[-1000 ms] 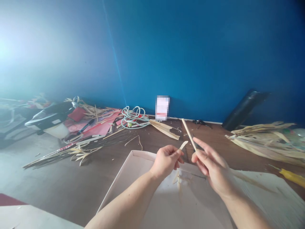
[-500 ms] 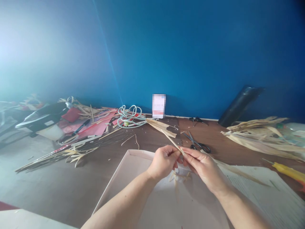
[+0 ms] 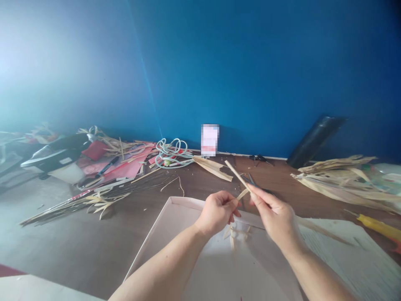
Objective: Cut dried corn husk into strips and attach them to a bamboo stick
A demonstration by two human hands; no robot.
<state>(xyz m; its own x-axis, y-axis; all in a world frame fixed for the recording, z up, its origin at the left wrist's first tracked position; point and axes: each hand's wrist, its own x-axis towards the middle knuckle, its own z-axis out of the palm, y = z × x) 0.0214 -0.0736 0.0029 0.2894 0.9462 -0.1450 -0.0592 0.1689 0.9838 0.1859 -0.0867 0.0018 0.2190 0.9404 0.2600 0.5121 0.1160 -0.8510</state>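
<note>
Over the front of a white box lid or tray (image 3: 150,238), both my hands work close together on a pale, thin rolled strip of dried husk (image 3: 235,173). Its long end points up and to the left, away from me. My right hand (image 3: 275,217) pinches the roll near its lower end. A flat tail of the strip (image 3: 242,195) runs from there to my left hand (image 3: 217,212), which grips it between thumb and fingers. Below the hands, a few small husk pieces (image 3: 232,238) lie inside the tray. Scissors (image 3: 250,179) lie partly hidden behind my right hand.
Dried husks (image 3: 341,179) pile up at right, near a yellow-handled tool (image 3: 376,225) and a printed sheet (image 3: 354,255). A coiled pale cable (image 3: 172,154), a blurred card (image 3: 209,140) and a black roll (image 3: 316,140) are by the blue wall. Thin sticks (image 3: 94,198) lie left.
My right hand has moved right and slightly away from my left, carrying the rolled strip. A flat tail now stretches between the hands. The scissors are more covered.
</note>
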